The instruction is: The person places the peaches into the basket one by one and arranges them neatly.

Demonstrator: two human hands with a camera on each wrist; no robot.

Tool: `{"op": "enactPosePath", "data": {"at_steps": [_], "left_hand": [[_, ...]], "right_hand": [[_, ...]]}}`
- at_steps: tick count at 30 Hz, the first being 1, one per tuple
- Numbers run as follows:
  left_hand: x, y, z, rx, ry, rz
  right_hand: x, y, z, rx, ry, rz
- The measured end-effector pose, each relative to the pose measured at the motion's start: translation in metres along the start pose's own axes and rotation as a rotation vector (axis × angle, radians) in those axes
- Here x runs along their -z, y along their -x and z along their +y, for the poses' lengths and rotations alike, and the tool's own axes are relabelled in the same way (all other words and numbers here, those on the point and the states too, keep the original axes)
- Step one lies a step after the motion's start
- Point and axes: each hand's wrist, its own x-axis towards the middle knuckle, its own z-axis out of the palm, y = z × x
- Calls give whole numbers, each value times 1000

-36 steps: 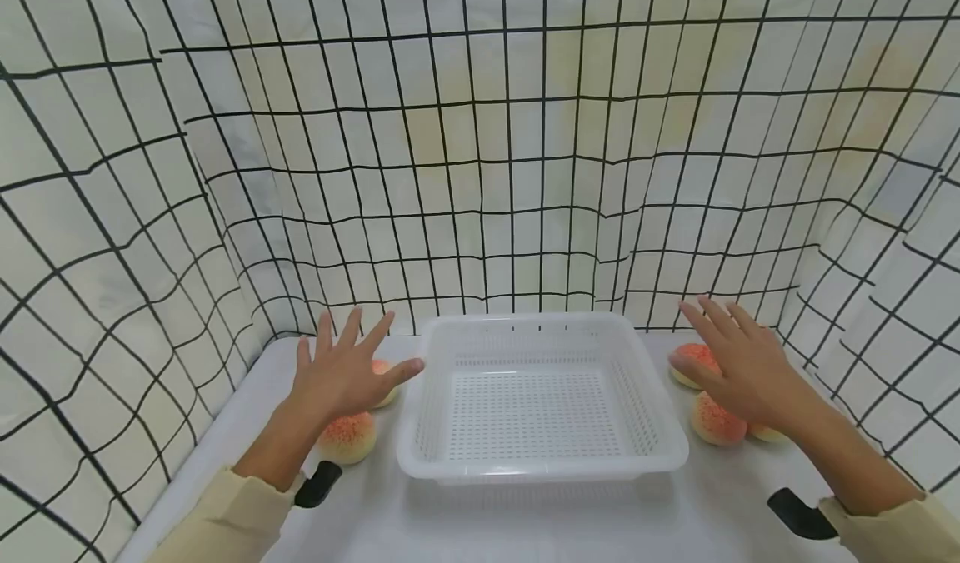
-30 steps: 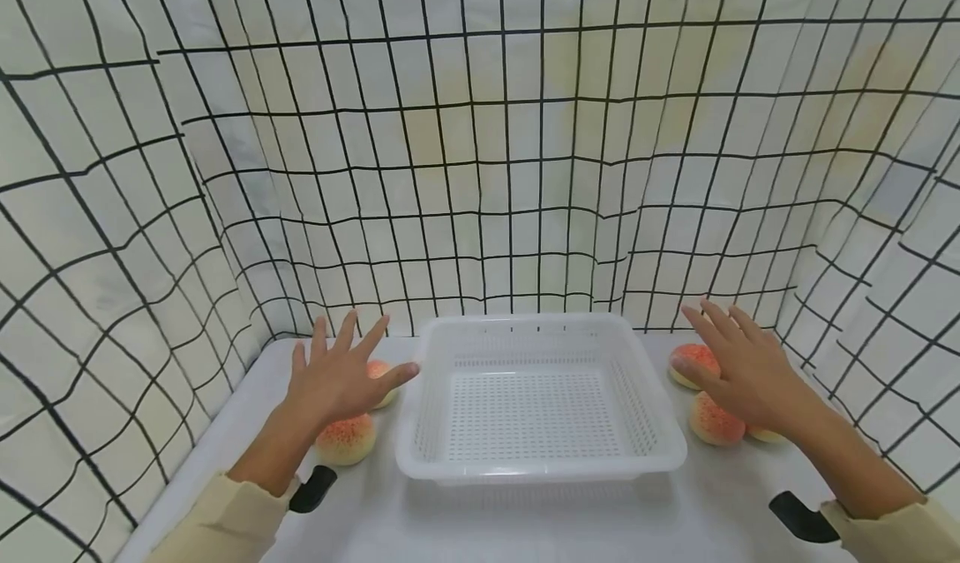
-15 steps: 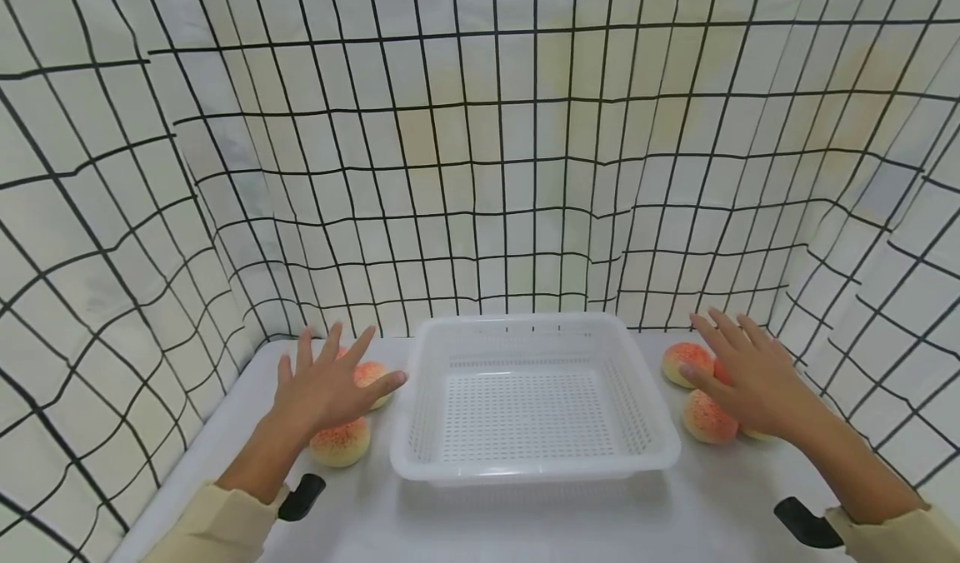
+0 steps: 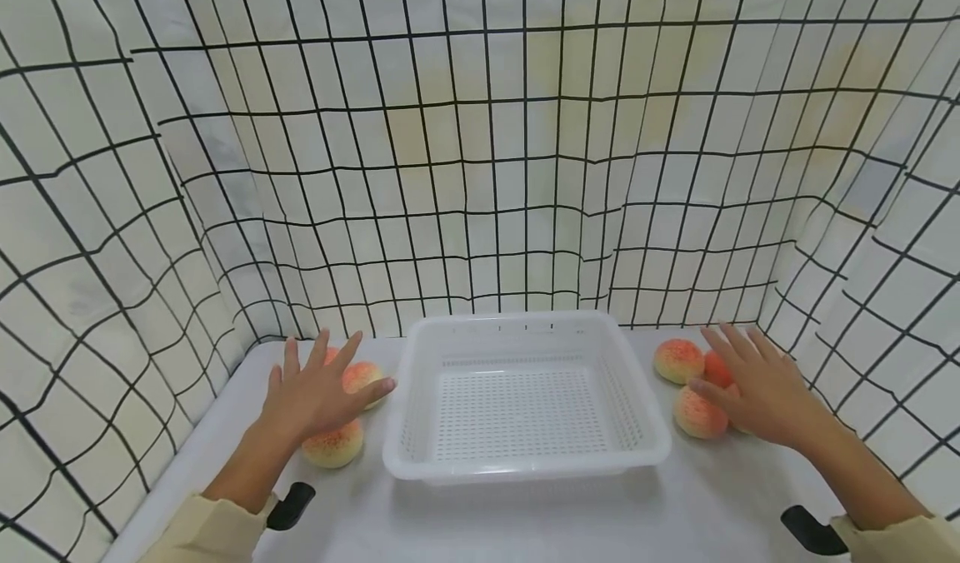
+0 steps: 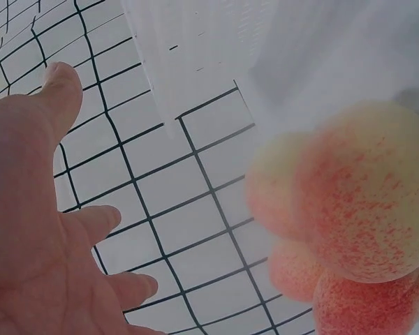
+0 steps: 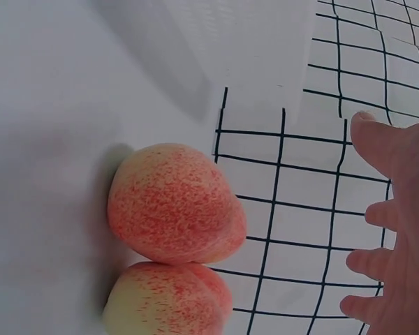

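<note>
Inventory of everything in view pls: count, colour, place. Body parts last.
Basket: 1, white, middle of the table
Left peaches: at least 4, red and pale yellow, on the table left of the basket, some partly hidden
Right peaches: at least 4, red and pale yellow, on the table right of the basket, some partly hidden
Table: 1, white, under everything
Walls: 3 sides, white with black grid lines, left, far and right
Straps: 2, black, one at each wrist
Sleeves: 2, beige, one per arm
Left grip: 1, bare, by the left peaches
Right grip: 1, bare, by the right peaches
</note>
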Motion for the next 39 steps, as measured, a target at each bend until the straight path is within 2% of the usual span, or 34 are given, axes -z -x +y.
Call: {"op": "enactPosePath", "data": {"at_steps": [7,11,15,20,27,32,36,39], "left_hand": [[-9,-3,0,-68,3,31],[-12,-6,1,-106,120,-16],[-15,-7,3,-105,247,-81],[-19,-6,8,-66,369,-152],[-26,-6,9,-30,621,-230],[-35,-8,10,38,766,-228],[-41,-12,10,79,834,-212],[-43,-14,10,98,846,-205]], "right_hand": [[-13,7,12,12,-33,-5],[-23,9,15,-3,-99,-28],[-32,11,16,25,-115,-18],[-40,12,18,91,-81,30],[-51,12,21,74,-119,16],[-60,9,26,57,-86,3],[-62,7,26,62,-59,14],[-63,6,26,59,-41,19]]}}
